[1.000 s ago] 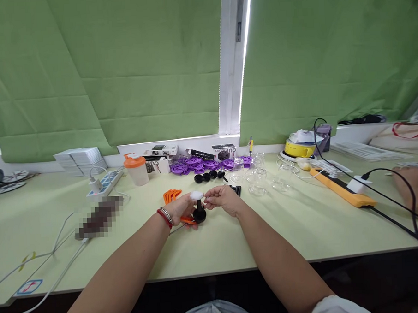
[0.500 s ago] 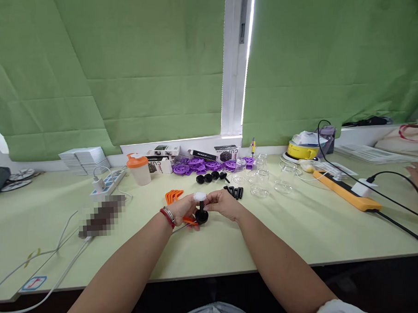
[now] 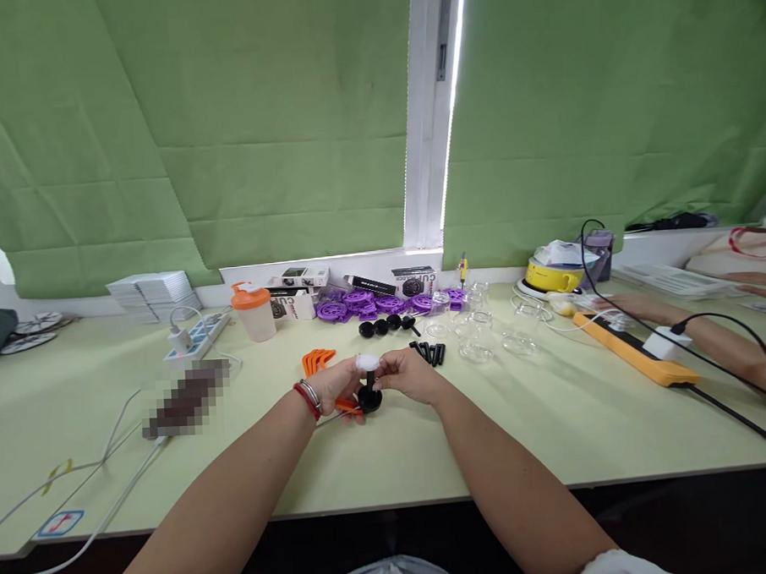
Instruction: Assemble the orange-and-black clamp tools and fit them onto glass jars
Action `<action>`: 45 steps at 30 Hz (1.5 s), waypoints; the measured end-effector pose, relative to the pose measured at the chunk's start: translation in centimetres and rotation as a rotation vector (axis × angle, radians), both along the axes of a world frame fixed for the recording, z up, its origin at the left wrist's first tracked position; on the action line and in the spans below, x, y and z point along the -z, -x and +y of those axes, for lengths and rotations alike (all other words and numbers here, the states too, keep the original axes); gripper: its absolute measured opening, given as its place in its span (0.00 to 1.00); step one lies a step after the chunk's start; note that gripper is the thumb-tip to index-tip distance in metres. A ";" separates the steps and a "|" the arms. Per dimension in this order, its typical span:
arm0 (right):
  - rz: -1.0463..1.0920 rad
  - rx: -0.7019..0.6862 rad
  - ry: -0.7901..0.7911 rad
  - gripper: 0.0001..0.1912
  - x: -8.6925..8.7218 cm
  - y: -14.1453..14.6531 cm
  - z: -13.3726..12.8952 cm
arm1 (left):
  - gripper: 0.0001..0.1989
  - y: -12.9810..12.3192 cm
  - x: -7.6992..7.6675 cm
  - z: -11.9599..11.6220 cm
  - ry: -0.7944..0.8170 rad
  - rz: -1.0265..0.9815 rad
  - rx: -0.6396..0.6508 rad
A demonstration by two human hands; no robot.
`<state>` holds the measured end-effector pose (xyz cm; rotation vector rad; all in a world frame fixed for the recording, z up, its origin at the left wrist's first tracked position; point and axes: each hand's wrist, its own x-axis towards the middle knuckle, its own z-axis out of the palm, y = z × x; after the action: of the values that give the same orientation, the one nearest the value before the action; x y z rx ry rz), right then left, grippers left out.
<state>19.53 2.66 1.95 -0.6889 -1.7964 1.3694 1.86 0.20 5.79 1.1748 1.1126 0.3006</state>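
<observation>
My left hand [image 3: 340, 389] is wrapped round a black piece [image 3: 369, 397] with a round base and a stem, and an orange part [image 3: 347, 404] lies against its fingers. White material [image 3: 367, 362] covers the top of the stem. The fingertips of my right hand [image 3: 403, 375] are pinched at the stem from the right. Orange pieces [image 3: 317, 360] lie just behind my left hand. Black tubes [image 3: 427, 353] rest behind my right hand, with several black round parts [image 3: 380, 327] farther back.
Purple parts [image 3: 390, 304] and boxes [image 3: 298, 304] line the back. A shaker cup [image 3: 255, 314] stands back left. Clear rings [image 3: 475, 349] lie right of centre. Another person's arm [image 3: 715, 336] reaches over an orange power strip [image 3: 640, 349] at right.
At the right, another person's arm has reached in across the orange power strip, and a further hand shows at the right edge. My hands have barely moved and keep their hold.
</observation>
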 end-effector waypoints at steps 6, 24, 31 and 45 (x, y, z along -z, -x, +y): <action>-0.016 0.006 -0.032 0.12 -0.2 0.0 -0.1 | 0.22 0.2 0.4 0.3 0.005 -0.007 -0.001; 0.013 -0.025 -0.003 0.18 0.4 0.1 0.0 | 0.29 0.5 0.2 0.5 0.029 -0.045 0.056; 0.035 -0.007 0.024 0.17 0.9 0.3 0.2 | 0.27 0.8 0.6 0.9 0.064 -0.090 0.056; 0.045 0.001 0.082 0.15 1.2 0.7 0.1 | 0.33 1.1 0.8 1.0 0.070 -0.095 0.059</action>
<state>18.79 2.80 0.74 -0.6968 -1.7127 1.4529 0.75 1.18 4.95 1.1180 0.9968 0.2673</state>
